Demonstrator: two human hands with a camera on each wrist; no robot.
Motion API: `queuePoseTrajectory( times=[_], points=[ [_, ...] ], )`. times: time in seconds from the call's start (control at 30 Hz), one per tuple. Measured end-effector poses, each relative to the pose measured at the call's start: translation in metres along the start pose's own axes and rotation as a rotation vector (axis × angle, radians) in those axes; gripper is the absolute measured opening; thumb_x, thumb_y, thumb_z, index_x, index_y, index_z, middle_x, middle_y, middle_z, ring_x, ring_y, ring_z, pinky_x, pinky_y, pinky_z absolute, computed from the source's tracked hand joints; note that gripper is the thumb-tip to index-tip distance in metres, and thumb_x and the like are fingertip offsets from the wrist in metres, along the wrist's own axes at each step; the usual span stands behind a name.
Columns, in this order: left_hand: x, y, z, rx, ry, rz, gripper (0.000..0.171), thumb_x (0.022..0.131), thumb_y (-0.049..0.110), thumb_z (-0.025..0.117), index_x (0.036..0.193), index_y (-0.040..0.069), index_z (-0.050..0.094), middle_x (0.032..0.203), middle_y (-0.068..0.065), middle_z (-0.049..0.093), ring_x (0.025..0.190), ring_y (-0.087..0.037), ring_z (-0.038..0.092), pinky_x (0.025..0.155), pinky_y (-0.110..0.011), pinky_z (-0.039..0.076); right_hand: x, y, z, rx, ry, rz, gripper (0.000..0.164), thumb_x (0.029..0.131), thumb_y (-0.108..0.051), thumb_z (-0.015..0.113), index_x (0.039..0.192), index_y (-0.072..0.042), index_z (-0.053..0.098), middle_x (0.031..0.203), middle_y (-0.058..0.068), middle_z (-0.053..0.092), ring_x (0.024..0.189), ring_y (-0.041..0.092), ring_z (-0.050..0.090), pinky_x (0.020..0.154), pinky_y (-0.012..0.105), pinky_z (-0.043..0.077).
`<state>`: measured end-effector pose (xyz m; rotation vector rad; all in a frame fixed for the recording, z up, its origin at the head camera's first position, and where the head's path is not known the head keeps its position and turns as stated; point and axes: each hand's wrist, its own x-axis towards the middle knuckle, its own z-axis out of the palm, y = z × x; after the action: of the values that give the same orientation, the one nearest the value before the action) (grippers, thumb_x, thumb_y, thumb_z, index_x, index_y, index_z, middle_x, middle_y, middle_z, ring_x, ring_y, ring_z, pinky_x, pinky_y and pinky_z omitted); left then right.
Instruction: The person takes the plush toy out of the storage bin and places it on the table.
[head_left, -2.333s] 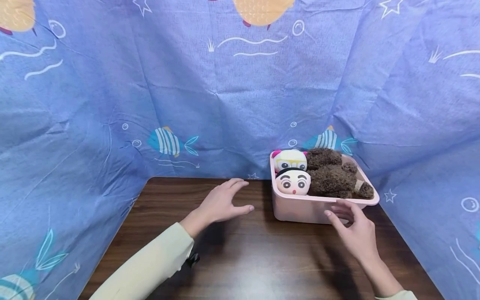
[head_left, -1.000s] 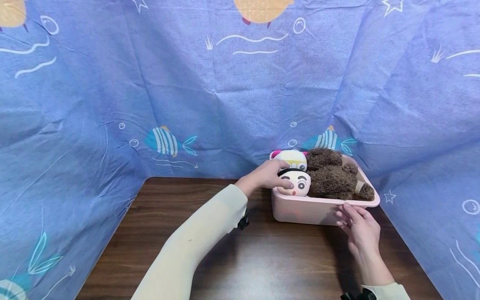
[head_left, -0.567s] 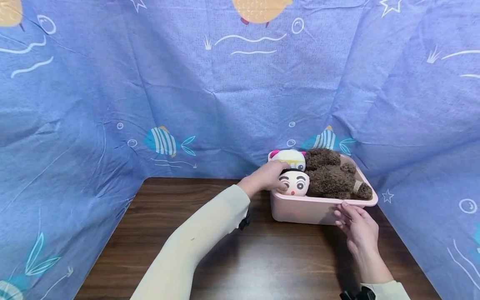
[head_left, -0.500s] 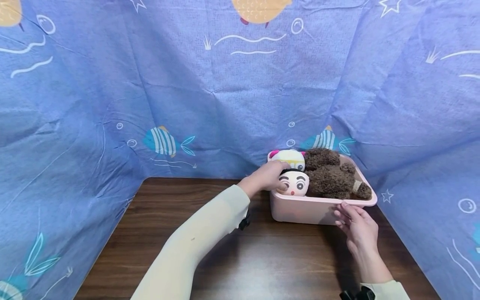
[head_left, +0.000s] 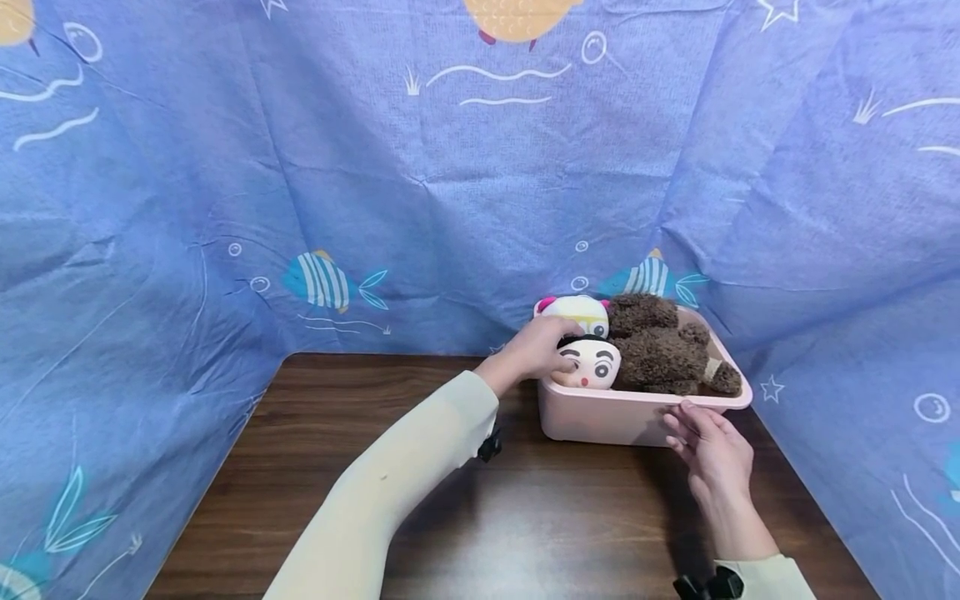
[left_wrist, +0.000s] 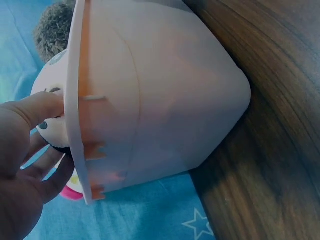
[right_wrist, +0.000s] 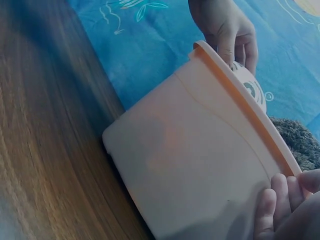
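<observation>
A pink plastic bin (head_left: 600, 418) stands on the table's right side with stuffed toys inside. My left hand (head_left: 534, 347) reaches over its left end and grips the round head of a doll with black hair (head_left: 600, 365), thumb on the face and fingers at the hair. In the left wrist view the thumb presses the doll's face (left_wrist: 52, 127) just behind the rim. My right hand (head_left: 722, 454) pinches the bin's front rim near the right corner; in the right wrist view its fingers (right_wrist: 281, 197) lie against the outer wall below the lip.
Behind the doll lies a white toy head with pink ears and yellow glasses (head_left: 581, 310). Brown curly plush (head_left: 663, 358) fills the bin's right part. The dark wooden table (head_left: 330, 417) meets a blue sea-print cloth (head_left: 450, 208) at the back and sides.
From above the table, my left hand has moved right to the bin and taken hold of the doll's head. My right hand has closed on the front rim. The toys stay in the bin.
</observation>
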<state>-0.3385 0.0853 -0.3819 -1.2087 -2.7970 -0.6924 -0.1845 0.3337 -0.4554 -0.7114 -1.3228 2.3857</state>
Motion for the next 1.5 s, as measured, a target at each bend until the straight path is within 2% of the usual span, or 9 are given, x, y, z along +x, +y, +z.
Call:
queuePoseTrajectory(
  times=[0.27, 0.57, 0.7, 1.03, 1.27, 1.5],
  points=[
    [-0.007, 0.007, -0.012, -0.046, 0.045, -0.004, 0.054, 0.083, 0.019, 0.084, 0.135, 0.016, 0.069, 0.132, 0.003, 0.070, 0.129, -0.018, 0.060, 0.111, -0.029, 0.044, -0.003, 0.006, 0.008, 0.105, 0.038, -0.041, 0.008, 0.092, -0.004, 0.075, 0.085, -0.009, 0.074, 0.078, 0.004, 0.078, 0.065, 0.015, 0.076, 0.045, 0.028, 0.055],
    [-0.015, 0.015, -0.045, -0.056, 0.145, -0.005, 0.052, 0.085, 0.022, 0.084, 0.135, 0.018, 0.068, 0.131, 0.002, 0.071, 0.124, -0.020, 0.064, 0.104, -0.031, 0.050, -0.002, 0.007, 0.015, 0.127, 0.057, -0.020, 0.012, 0.089, -0.006, 0.079, 0.084, -0.009, 0.069, 0.078, 0.004, 0.078, 0.066, 0.016, 0.076, 0.044, 0.029, 0.055],
    [-0.020, 0.016, -0.059, -0.085, 0.181, -0.028, 0.052, 0.086, 0.023, 0.083, 0.136, 0.018, 0.067, 0.134, 0.002, 0.070, 0.125, -0.018, 0.063, 0.103, -0.030, 0.050, -0.002, 0.007, 0.015, 0.130, 0.069, -0.001, 0.012, 0.088, -0.006, 0.080, 0.086, -0.009, 0.069, 0.079, 0.004, 0.079, 0.066, 0.017, 0.077, 0.044, 0.030, 0.055],
    [-0.037, 0.011, -0.090, -0.244, 0.310, -0.090, 0.048, 0.088, 0.021, 0.082, 0.134, 0.023, 0.069, 0.131, 0.004, 0.070, 0.117, -0.015, 0.065, 0.094, -0.028, 0.053, -0.004, 0.006, 0.011, 0.112, 0.072, 0.036, 0.012, 0.091, -0.007, 0.077, 0.081, -0.011, 0.072, 0.076, 0.002, 0.078, 0.059, 0.013, 0.073, 0.041, 0.027, 0.051],
    [-0.055, -0.004, -0.106, -0.271, 0.379, -0.126, 0.048, 0.089, 0.021, 0.081, 0.135, 0.022, 0.069, 0.126, 0.002, 0.072, 0.112, -0.015, 0.065, 0.085, -0.030, 0.054, -0.005, -0.001, 0.004, 0.121, 0.029, 0.047, 0.013, 0.093, -0.005, 0.074, 0.081, -0.010, 0.076, 0.077, 0.003, 0.078, 0.057, 0.013, 0.071, 0.042, 0.028, 0.051],
    [-0.089, -0.037, -0.130, -0.250, 0.415, -0.168, 0.050, 0.087, 0.021, 0.082, 0.135, 0.018, 0.068, 0.125, -0.001, 0.073, 0.114, -0.019, 0.066, 0.086, -0.034, 0.056, -0.005, 0.001, 0.006, 0.127, 0.004, 0.037, 0.011, 0.094, -0.006, 0.074, 0.083, -0.009, 0.076, 0.078, 0.004, 0.079, 0.057, 0.014, 0.070, 0.043, 0.028, 0.051]
  ],
)
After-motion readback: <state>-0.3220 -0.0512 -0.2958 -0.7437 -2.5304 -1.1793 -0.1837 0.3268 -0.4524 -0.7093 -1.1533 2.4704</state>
